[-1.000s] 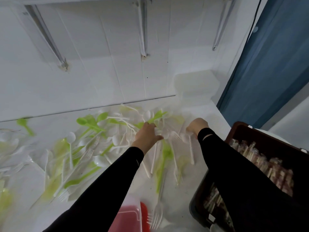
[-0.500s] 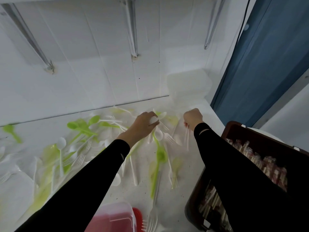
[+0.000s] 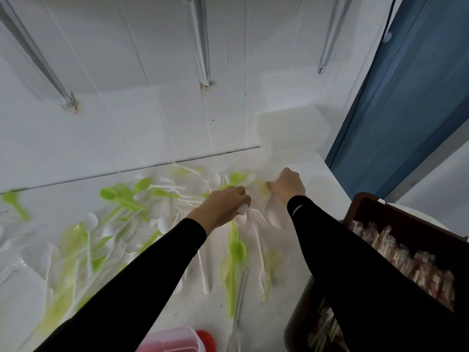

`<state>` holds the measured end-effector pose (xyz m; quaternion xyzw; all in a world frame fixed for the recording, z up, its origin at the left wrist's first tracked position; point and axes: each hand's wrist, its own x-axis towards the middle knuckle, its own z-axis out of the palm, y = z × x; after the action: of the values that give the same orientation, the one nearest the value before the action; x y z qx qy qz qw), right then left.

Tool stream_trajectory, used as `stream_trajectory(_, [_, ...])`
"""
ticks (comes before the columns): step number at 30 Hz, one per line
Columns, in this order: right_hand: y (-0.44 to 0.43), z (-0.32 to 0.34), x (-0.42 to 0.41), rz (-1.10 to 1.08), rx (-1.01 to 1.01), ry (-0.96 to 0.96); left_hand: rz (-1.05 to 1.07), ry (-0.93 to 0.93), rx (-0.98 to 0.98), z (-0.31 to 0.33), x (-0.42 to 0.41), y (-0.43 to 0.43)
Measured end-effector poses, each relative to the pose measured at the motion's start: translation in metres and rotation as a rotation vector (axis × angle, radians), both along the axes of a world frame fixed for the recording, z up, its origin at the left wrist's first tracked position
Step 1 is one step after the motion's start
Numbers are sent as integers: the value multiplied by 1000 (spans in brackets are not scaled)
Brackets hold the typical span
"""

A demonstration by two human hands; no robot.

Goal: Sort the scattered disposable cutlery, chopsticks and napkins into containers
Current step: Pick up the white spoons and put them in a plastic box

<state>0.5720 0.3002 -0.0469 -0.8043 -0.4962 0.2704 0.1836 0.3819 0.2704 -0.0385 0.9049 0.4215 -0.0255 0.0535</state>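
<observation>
White and green plastic spoons and forks (image 3: 121, 224) lie scattered over the white counter (image 3: 317, 179). My left hand (image 3: 224, 207) is curled over the pile and grips a white spoon, its bowl showing under the fingers. My right hand (image 3: 288, 185) pinches a thin white utensil handle that slants down and to the left from its fingers. A long green spoon (image 3: 236, 252) and white forks (image 3: 258, 219) lie just below both hands.
A dark brown crate (image 3: 375, 207) of wrapped chopsticks stands at the right edge. A red-lidded container (image 3: 177, 339) sits at the bottom. Clear stacked boxes (image 3: 291, 130) stand in the back corner against the white wall. A blue panel (image 3: 406, 97) rises at the right.
The view has shifted slightly. Both hands stay over the far part of the pile; my left hand has dropped lower onto the cutlery and my right hand has moved a little right, still pinching a handle.
</observation>
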Motion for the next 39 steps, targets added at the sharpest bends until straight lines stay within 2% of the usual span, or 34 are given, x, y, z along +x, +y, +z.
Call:
stream_trajectory(7, [-3,6,-4,-83,62,38,17,-50,-13,-4,-15,-7])
stream_trajectory(11, [-5,16,-2,-179,141,201,24,-88,13,-6,-16,-12])
stream_trajectory(13, [-7,28,-5,-215,220,287,14,-181,89,-3,-18,-12])
stream_trajectory(16, [-14,47,-11,-206,350,384,108,-467,174,14,-22,-15])
stream_trajectory(19, [-29,65,-25,-67,432,424,368,-884,162,44,-25,-24])
stream_trajectory(22, [-51,74,-53,43,452,611,616,-1103,8,55,-35,-36])
stream_trajectory(24, [-62,79,-70,77,439,712,708,-1354,-139,48,-40,-40])
stream_trajectory(26, [-71,85,-85,145,435,720,810,-1660,-315,44,-45,-49])
stream_trajectory(28, [-77,91,-98,217,438,692,825,-1858,-432,47,-47,-58])
stream_trajectory(32, [-86,89,-116,302,401,696,798,-1919,-492,51,-48,-67])
stream_trajectory(37, [-79,68,-120,345,259,631,834,-1861,-601,41,-52,-69])
stream_trajectory(39, [-77,64,-119,357,226,666,817,-1840,-621,40,-50,-69])
